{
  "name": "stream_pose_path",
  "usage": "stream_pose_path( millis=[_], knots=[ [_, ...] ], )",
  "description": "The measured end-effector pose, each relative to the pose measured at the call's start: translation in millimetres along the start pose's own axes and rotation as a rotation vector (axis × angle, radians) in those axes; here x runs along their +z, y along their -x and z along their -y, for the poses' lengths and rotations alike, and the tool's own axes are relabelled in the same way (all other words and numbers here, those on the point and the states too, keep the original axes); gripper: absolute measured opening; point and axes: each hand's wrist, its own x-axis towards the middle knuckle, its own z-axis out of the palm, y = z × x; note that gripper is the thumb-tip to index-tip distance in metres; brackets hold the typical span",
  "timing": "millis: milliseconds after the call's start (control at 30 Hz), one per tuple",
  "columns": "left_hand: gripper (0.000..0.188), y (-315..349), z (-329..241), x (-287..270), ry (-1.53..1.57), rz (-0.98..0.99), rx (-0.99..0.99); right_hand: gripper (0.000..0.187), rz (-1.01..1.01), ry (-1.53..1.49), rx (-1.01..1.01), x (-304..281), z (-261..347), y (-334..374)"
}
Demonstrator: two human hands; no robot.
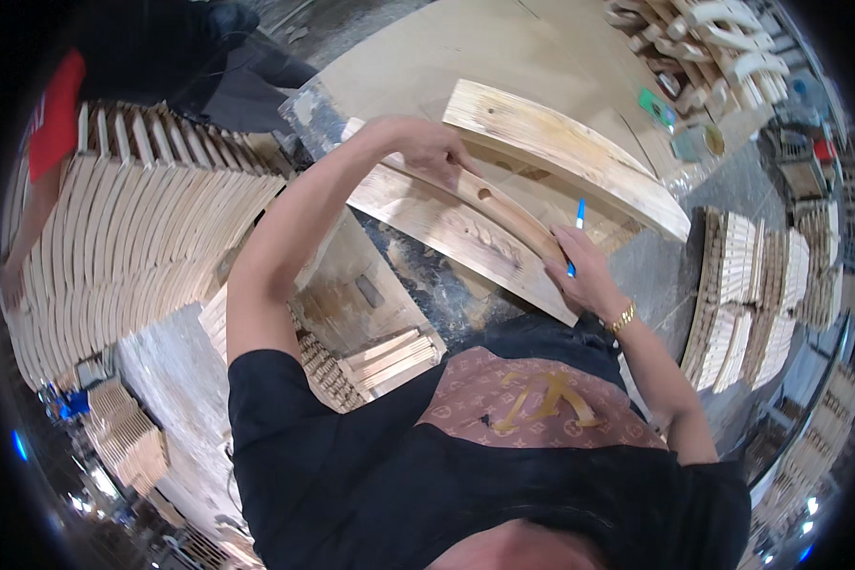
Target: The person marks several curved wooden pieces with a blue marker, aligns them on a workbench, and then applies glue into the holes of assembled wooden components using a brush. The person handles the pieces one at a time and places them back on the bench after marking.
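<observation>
A narrow curved wooden piece with a dark round spot lies along a wide pale board with grain figure. My left hand is closed over the far left end of the curved piece. At its near right end, my right hand has a blue and white pen between its fingers, and the fingertips touch the wood. Behind them rests a second, thick curved board, apart from both hands.
Tall stacks of curved slats stand on my left, with a person in a red sleeve beside them. A wooden box holds strips. A cup and a heap of wooden parts are at the far right; bundles stand below.
</observation>
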Motion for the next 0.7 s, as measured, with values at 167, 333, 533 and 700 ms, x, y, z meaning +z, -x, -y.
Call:
stream_pose_path(
  millis=[167,333,533,700],
  knots=[
    [0.053,0.4,17.3,2.1,0.042,0.081,0.048,0.029,-0.212,-0.141,0.026,-36.5,41.0,-24.2],
    [0.053,-16.3,25.9,-5.2,0.163,0.216,0.052,0.010,-0.010,-0.518,-0.045,-64.1,69.5,-70.5],
    [0.042,-43.9,77.3,9.6,0.179,0.300,-0.029,0.010,0.053,-0.365,-0.297,9.7,124.7,-153.3],
    [0.048,-33.0,50.0,-4.4,0.444,0.418,0.057,0.009,-0.037,-0.279,-0.480,75.6,120.1,-188.0]
  ],
)
